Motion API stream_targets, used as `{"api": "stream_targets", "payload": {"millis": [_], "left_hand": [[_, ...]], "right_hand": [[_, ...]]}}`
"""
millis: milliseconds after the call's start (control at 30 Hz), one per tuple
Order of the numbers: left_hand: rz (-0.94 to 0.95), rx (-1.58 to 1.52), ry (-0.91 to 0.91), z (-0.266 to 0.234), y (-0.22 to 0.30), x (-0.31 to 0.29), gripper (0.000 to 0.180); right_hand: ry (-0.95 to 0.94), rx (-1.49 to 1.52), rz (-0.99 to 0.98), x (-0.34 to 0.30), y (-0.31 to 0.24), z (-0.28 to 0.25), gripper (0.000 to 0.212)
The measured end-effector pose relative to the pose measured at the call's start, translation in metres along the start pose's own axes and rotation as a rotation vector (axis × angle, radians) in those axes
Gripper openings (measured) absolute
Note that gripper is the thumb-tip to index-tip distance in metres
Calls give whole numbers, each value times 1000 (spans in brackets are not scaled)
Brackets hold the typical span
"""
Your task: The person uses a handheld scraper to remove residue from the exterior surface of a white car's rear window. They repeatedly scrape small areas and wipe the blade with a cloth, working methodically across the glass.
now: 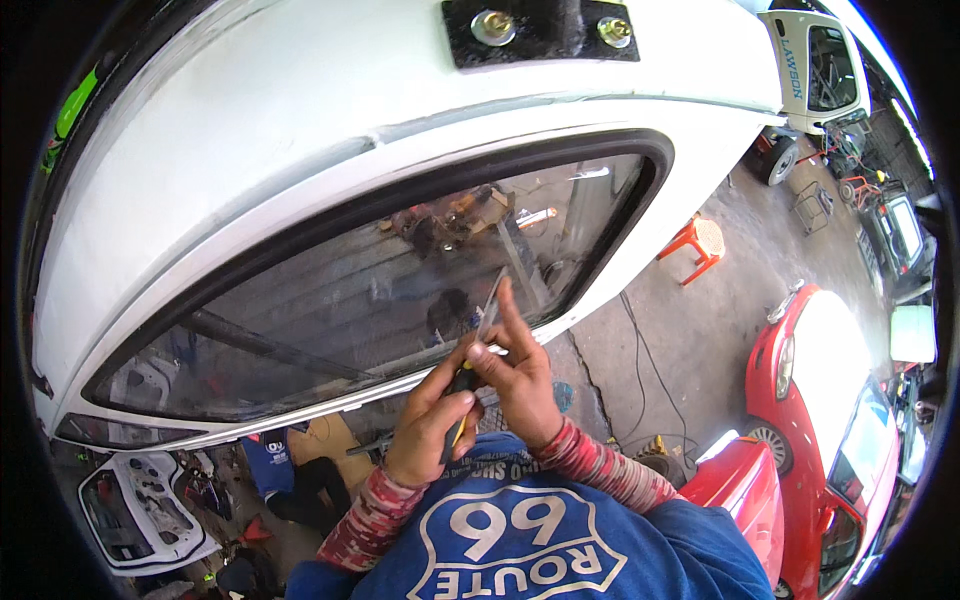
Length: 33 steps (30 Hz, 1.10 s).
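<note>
Tool (pixel 464 378) with black-and-yellow handle (pixel 455 438) before you, near side of window (pixel 380 290). Your left hand (pixel 425 428) grips handle; your right hand (pixel 522 378) at blade (pixel 490 308) base, index finger (pixel 513 318) extended, cannot tell whether gripping. Looks light, stiff; blade probably slick, maybe sharp-edged. Hold by handle, keep skin off blade.

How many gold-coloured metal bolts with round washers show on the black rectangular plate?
2: one gold-coloured bolt near the left end of the black plate, the other bolt near its right end. The picture's edge cuts the plate, so more may be hidden.
</note>
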<state>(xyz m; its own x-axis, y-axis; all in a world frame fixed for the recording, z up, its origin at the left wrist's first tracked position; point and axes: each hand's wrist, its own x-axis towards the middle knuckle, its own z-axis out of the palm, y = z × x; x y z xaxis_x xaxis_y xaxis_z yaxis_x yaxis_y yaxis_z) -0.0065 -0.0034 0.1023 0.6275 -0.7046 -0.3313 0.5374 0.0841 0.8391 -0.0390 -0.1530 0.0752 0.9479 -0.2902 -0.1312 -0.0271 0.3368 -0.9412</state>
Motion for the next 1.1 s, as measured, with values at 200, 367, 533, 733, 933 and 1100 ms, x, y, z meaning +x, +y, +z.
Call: {"api": "stream_targets", "payload": {"millis": [200,367,533,733,933,1100], "left_hand": [[-21,68,51,-1,1,0,60],[4,64,21,12,7,3,59],[-20,93,74,21,18,2,60],[45,123,-78,19,16,10,60],[-37,103,-5,24,24,12,60],[8,96,-106,23,25,14,59]], "right_hand": [[6,52,-73,0,-3,1,84],[91,143,-144,0,-3,-1,83],[3,105,-88,1,-3,-3,83],[123,155,-236,4,-6,-9,81],[48,152,-226,5,-11,-7,80],[118,102,-259,2,-8,-12,79]]}}
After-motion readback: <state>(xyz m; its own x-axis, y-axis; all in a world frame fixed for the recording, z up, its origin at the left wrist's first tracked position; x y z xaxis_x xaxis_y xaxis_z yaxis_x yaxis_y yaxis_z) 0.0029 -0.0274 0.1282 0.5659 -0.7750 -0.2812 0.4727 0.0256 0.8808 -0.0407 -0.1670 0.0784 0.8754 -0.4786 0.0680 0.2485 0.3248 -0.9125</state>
